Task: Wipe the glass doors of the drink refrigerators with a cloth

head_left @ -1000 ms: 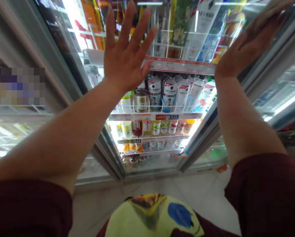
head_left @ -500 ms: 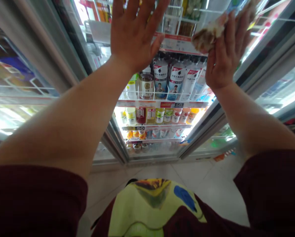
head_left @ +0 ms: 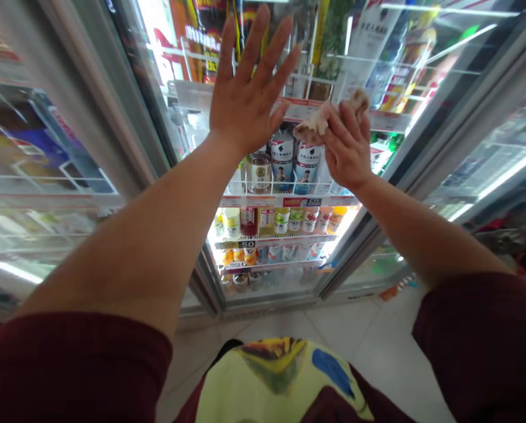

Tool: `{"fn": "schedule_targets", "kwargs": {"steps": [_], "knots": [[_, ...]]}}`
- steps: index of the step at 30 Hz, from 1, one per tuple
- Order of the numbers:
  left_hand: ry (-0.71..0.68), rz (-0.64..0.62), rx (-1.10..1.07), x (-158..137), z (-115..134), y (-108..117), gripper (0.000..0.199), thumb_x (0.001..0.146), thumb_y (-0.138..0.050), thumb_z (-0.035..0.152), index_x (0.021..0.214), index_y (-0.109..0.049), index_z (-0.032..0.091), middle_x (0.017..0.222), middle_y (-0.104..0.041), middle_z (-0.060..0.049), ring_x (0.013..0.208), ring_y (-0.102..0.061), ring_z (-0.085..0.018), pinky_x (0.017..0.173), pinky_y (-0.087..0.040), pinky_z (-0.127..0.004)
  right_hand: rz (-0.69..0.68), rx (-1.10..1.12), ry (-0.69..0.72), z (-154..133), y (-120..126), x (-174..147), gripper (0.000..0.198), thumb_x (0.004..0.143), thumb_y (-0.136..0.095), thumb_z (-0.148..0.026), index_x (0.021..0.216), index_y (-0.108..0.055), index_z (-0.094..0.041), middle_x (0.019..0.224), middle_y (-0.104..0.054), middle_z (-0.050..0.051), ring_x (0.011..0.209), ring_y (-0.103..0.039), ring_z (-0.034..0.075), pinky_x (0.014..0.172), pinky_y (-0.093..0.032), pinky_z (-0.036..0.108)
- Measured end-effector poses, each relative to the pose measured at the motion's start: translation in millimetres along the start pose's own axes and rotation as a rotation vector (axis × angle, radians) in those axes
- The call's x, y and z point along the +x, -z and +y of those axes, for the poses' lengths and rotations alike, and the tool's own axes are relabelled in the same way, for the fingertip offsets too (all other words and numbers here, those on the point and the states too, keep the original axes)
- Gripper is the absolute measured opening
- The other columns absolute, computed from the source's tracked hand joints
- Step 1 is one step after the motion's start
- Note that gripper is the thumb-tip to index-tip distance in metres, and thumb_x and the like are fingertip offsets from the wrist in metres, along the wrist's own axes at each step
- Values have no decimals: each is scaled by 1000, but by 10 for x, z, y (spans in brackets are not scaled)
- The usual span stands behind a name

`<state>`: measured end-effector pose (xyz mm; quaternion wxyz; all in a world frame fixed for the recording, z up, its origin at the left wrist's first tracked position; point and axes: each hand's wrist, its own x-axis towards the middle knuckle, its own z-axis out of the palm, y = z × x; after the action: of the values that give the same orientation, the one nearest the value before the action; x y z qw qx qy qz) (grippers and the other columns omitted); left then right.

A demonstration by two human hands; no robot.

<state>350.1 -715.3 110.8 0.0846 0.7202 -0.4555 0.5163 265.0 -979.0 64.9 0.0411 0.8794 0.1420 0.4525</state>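
Note:
In front of me is the glass door [head_left: 390, 76] of a drinks fridge. My left hand [head_left: 247, 88] lies flat against it with the fingers spread, and nothing is in it. A crumpled, brownish-white cloth [head_left: 313, 124] is under my right hand [head_left: 348, 144], pressed to the glass, part of it sticking out past the fingertips. Behind the glass, bottles with white and blue labels [head_left: 282, 164] stand on a wire shelf just below the hands. Part of that row is hidden by my right hand.
Lower shelves hold small bottles [head_left: 281, 220] in several colours, with a price strip [head_left: 313, 202] along a shelf edge. Metal door frames [head_left: 134, 100] run down both sides. Below the fridge is a light tiled floor [head_left: 333, 323].
My right hand has moved left and down across the glass with the cloth, nearer to my left hand. The left hand stays on the glass, while the view has tilted up a little.

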Motion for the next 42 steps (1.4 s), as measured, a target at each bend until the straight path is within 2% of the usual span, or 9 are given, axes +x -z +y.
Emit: {"fn": "schedule_targets", "kwargs": {"steps": [3, 9, 13, 17, 24, 30, 33, 38, 42], "knots": [[7, -2, -27, 9, -14, -10, 70, 101, -45, 45, 162, -20, 24, 173, -8, -1, 160, 2, -28, 127, 8, -68, 54, -69, -56, 123, 139, 182, 50, 107, -20, -45, 148, -45, -32, 167, -32, -8, 160, -7, 13, 133, 0, 51], [0, -1, -65, -4, 10, 35, 69, 100, -44, 42, 163, -20, 26, 172, -10, 0, 160, 0, -30, 129, 6, -68, 389, -184, -378, 334, 196, 549, 67, 107, -3, -44, 158, -31, -10, 168, -30, 10, 159, -10, 21, 132, -4, 50], [42, -6, -142, -16, 22, 46, 71, 99, -42, 38, 164, -13, 38, 171, -6, 10, 160, 4, -24, 132, 12, -57, 263, -49, -248, -187, -211, 77, 49, 107, -21, -37, 146, -50, -31, 162, -42, -5, 160, -12, 18, 131, -11, 57], [28, 11, -69, -35, 6, 29, 75, 98, -44, 33, 165, -10, 34, 170, -10, 4, 158, 3, -23, 132, 8, -58, 102, -1, -62, -346, -358, -113, 42, 103, -35, -33, 129, -67, -35, 153, -54, -4, 155, -31, 22, 130, -22, 56], [-20, 88, 119, -80, -23, -4, 69, 101, -44, 32, 164, -18, 25, 168, -15, -2, 157, -4, -25, 133, -15, -60, 548, 24, -363, -263, -268, 222, 53, 103, -31, -29, 153, -47, -31, 161, -44, 6, 157, -26, 27, 125, -25, 68], [-26, 83, 147, -81, -34, 8, 62, 103, -41, 33, 162, -25, 25, 167, -16, -2, 157, -12, -26, 130, -25, -59, 426, 52, -227, -706, -533, -25, 43, 99, -45, -28, 134, -66, -41, 150, -58, -1, 148, -44, 25, 121, -41, 56], [-24, 77, 120, -71, -32, 11, 63, 102, -42, 32, 162, -25, 26, 167, -17, -3, 157, -11, -26, 130, -24, -59, 436, 18, -267, -476, -360, 62, 45, 101, -41, -29, 139, -63, -35, 155, -52, 1, 152, -38, 25, 125, -36, 57], [-10, 83, 67, -65, -24, -2, 69, 100, -46, 30, 164, -19, 26, 167, -21, -4, 157, -9, -26, 132, -17, -60, 536, -52, -396, -103, -203, 84, 58, 104, -24, -25, 161, -31, -18, 164, -35, 17, 159, -18, 29, 123, -25, 71], [-21, 134, 62, -70, -47, -51, 74, 100, -49, 30, 165, -13, 28, 167, -22, -4, 158, -7, -25, 133, -11, -59, 405, -42, -205, -406, -437, -163, 48, 101, -37, -25, 145, -56, -25, 155, -52, 10, 153, -35, 26, 122, -37, 59]]}}
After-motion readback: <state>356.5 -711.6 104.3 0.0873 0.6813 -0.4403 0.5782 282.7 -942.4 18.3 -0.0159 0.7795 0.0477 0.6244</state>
